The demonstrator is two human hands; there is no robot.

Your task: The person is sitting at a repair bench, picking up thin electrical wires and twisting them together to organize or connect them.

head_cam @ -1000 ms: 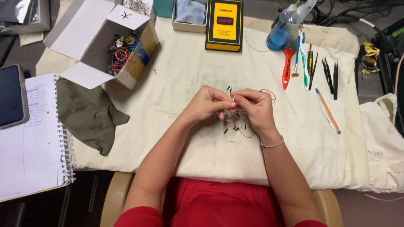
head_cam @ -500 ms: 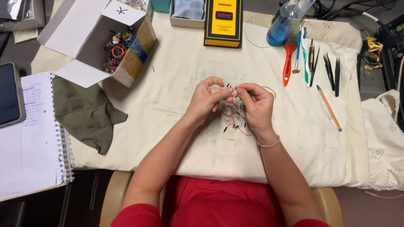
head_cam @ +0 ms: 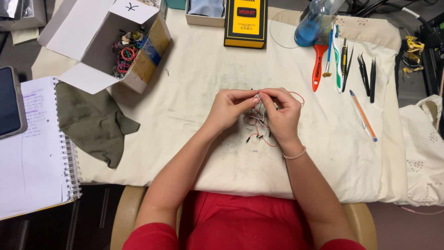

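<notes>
My left hand (head_cam: 228, 109) and my right hand (head_cam: 282, 113) meet over the middle of a cream cloth (head_cam: 194, 102). Both pinch a small tangle of thin red and black wires (head_cam: 257, 121) between thumb and fingertips. Loose ends of the wires hang below the hands and touch the cloth. A red loop sticks out to the right of my right hand. What the fingertips hold at the top of the tangle is too small to tell.
An open white cardboard box (head_cam: 111, 41) with coloured wires stands at the back left. A yellow-and-black device (head_cam: 246, 22), a blue bottle (head_cam: 313, 23), a red brush (head_cam: 319, 67), tweezers (head_cam: 365, 74) and a pen (head_cam: 363, 115) lie at the back right. A green rag (head_cam: 92, 120), notebook (head_cam: 34, 148) and tablet (head_cam: 9, 102) lie left.
Both hands have stayed together on the wires, fingers shifting slightly. The view has tilted a little, so the table's things sit lower in the frame.
</notes>
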